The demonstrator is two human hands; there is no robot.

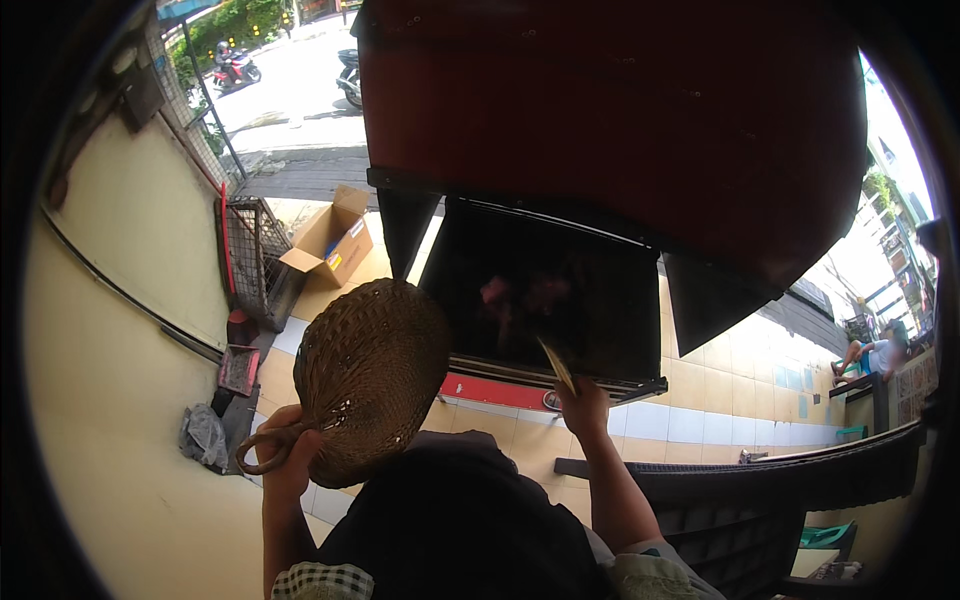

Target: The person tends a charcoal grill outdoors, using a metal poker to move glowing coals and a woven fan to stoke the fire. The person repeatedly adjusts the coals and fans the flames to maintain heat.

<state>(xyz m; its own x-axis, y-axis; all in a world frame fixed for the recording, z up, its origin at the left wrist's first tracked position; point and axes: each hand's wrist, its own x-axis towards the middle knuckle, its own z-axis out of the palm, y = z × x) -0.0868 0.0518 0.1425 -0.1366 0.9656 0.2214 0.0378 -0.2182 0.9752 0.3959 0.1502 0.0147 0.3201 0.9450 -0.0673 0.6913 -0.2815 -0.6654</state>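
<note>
My left hand (pixel 289 446) grips the looped handle of a brown woven hand fan (pixel 371 382), which is held up at the left of the grill. In my right hand (pixel 585 409) is a narrow straw-coloured piece (pixel 556 364); its exact kind is unclear. It points over the near side of a dark grill bed (pixel 600 322). Two dim reddish glows (pixel 493 292) show in the bed, though the dark hides most of what lies there. Above the far side hangs a large dark red hood (pixel 600 112).
At the left stand an open cardboard box (pixel 341 244), a wire-mesh cage (pixel 255 247) and a red dustpan (pixel 240 369) by the wall. A black bench (pixel 712 480) is at my right. A seated person (pixel 877 356) is far right; a motorcycle rider (pixel 234 67) is on the road.
</note>
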